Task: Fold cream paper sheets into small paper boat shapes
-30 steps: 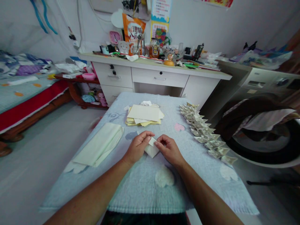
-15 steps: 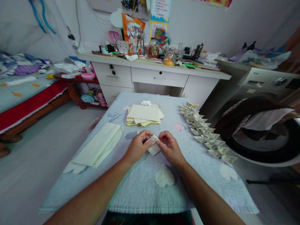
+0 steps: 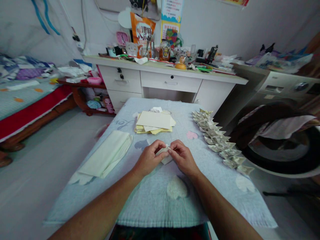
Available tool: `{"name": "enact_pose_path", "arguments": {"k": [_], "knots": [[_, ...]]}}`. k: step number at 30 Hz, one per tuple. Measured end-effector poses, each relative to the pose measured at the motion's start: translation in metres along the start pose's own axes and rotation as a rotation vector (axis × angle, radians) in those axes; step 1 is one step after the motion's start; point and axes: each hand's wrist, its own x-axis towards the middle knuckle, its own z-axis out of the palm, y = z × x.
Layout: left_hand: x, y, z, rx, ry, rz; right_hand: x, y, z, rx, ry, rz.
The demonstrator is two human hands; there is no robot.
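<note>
Between my hands is a small folded piece of pale paper (image 3: 167, 160), partly hidden by the fingers. My left hand (image 3: 151, 156) pinches its left side with thumb and forefinger. On the other side my right hand (image 3: 183, 156) grips the upper right edge, the fingertips of both hands almost meeting. Just beyond lies a stack of cream and yellow paper sheets (image 3: 155, 120). A larger folded pale sheet (image 3: 105, 155) rests to the left. Along the right runs a row of several folded paper pieces with pointed tips (image 3: 216, 136).
A light blue patterned cloth (image 3: 150, 203) covers the table. Behind it stands a white desk (image 3: 172, 80) crowded with jars, a pink clock (image 3: 122, 38) and an orange bag (image 3: 142, 33). To the right is a washing machine (image 3: 282, 90) with its door open; a bed (image 3: 32, 106) is at left.
The fingers have come closer together on the folded paper, and its upper part is now bent and more covered. The things on the table have stayed put.
</note>
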Motion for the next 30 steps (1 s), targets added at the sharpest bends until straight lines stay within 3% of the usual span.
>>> {"name": "enact_pose_path", "arguments": {"k": [9,15,30], "knots": [[-0.001,0.002,-0.003,0.12,0.036,0.006,0.001,0.004,0.004,0.316,-0.011,0.166],[-0.002,0.005,-0.002,0.095,0.048,0.014,0.001,-0.001,0.003,0.337,-0.076,0.217],[-0.003,0.009,0.0,0.027,-0.004,-0.035,0.0,0.002,0.002,0.394,-0.044,0.232]]}}
